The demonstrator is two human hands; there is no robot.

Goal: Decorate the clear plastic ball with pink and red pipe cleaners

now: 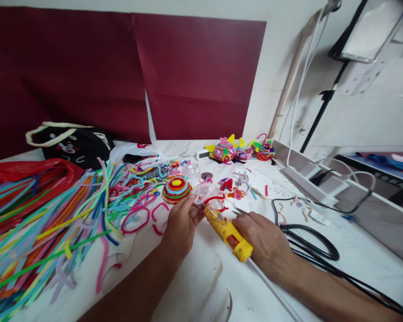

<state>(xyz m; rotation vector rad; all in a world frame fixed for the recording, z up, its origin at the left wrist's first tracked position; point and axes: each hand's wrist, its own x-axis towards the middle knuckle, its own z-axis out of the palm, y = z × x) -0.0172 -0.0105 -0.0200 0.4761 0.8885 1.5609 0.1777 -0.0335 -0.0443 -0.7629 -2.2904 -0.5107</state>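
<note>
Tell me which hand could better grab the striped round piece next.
Probably the left hand: it is beside the striped round piece; the right hand is farther, by the yellow glue gun.

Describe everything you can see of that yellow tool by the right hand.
The yellow tool looks like a glue gun, with a hard, plastic-looking body, a reddish panel near its thick, rounded rear end and marks toward the front. A white cord or rod appears to run from the rear. It slants over the white table, front end pointing away, near the left hand. The right hand is at its right side; whether it grips cannot be told.
</note>
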